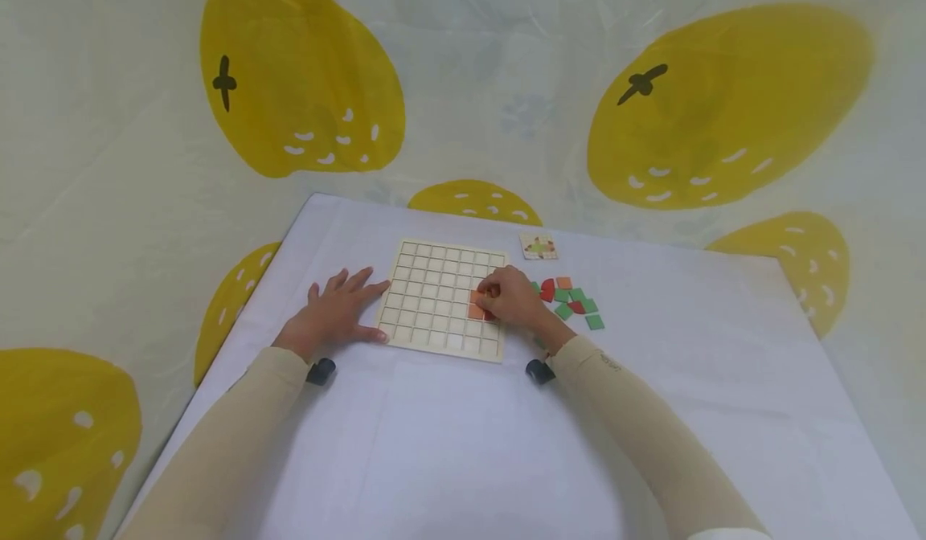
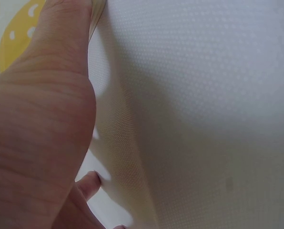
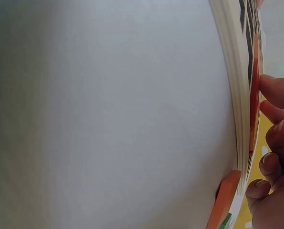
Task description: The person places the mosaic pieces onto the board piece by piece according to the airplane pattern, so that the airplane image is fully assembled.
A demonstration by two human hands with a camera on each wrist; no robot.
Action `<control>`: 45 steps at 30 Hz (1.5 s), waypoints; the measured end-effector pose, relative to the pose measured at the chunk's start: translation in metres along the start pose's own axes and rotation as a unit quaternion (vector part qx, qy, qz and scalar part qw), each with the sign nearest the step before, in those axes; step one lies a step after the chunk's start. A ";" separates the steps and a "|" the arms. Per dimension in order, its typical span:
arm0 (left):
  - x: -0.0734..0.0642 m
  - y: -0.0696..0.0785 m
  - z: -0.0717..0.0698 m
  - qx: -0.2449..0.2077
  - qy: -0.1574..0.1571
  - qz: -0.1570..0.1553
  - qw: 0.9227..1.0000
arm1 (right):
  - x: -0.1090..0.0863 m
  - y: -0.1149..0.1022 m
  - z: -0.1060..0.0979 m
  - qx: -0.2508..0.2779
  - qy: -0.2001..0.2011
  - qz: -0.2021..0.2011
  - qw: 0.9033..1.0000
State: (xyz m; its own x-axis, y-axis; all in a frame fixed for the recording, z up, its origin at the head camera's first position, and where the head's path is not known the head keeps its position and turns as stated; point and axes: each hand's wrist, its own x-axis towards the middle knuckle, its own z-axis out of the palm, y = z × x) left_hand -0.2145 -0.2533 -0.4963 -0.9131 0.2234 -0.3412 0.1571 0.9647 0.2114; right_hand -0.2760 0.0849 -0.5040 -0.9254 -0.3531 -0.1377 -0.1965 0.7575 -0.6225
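Note:
A pale wooden grid board (image 1: 427, 299) lies on the white-covered table. My left hand (image 1: 333, 312) is spread flat at its left edge, with thumb and fingertips touching the frame. Over the right part of the board my right hand (image 1: 512, 299) bends its fingers down, pinching an orange tile (image 1: 476, 296) at the grid. Below that sit another orange tile (image 1: 474, 312) and a red tile (image 1: 489, 316), partly covered by the hand. In the right wrist view, the fingertips (image 3: 268, 86) touch a reddish tile (image 3: 255, 81) low on the board.
Right of the board lie loose green tiles (image 1: 595, 322), red rounded pieces (image 1: 547, 289) and an orange square (image 1: 563, 283). A square pattern card (image 1: 538, 246) lies behind them. A yellow-patterned cloth (image 1: 499, 74) hangs beyond the table.

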 end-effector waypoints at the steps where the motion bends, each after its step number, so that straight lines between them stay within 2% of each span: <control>1: 0.000 0.000 0.000 0.000 0.000 -0.002 1.000 | 0.000 0.000 0.000 0.001 0.001 -0.001 1.000; 10: 0.000 0.000 -0.003 0.001 0.001 0.002 1.000 | -0.002 0.004 -0.005 0.024 0.016 0.009 1.000; 17: 0.000 -0.001 -0.004 -0.001 0.001 0.001 1.000 | -0.010 0.015 -0.021 0.040 0.027 0.023 0.999; 24: -0.004 -0.002 -0.005 -0.008 0.000 -0.006 1.000 | -0.018 0.029 -0.033 0.033 0.028 0.059 0.997; 31: -0.002 -0.002 -0.002 -0.007 -0.006 -0.008 1.000 | -0.023 0.039 -0.039 0.017 0.026 0.073 0.997; 37: -0.001 0.000 -0.001 -0.009 -0.009 -0.005 1.000 | -0.029 0.048 -0.045 0.012 0.026 0.065 0.997; 42: -0.002 0.001 -0.001 -0.007 -0.004 -0.002 1.000 | -0.033 0.058 -0.051 0.005 0.039 0.048 0.998; 45: -0.002 0.001 0.000 -0.007 -0.001 0.002 1.000 | -0.035 0.063 -0.053 -0.001 0.047 0.051 0.998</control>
State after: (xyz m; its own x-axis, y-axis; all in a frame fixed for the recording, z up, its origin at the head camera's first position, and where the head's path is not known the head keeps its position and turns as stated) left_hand -0.2124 -0.2526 -0.4949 -0.9121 0.2268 -0.3416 0.1547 0.9619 0.2255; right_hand -0.2735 0.1740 -0.4975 -0.9668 -0.2215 -0.1277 -0.1005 0.7885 -0.6068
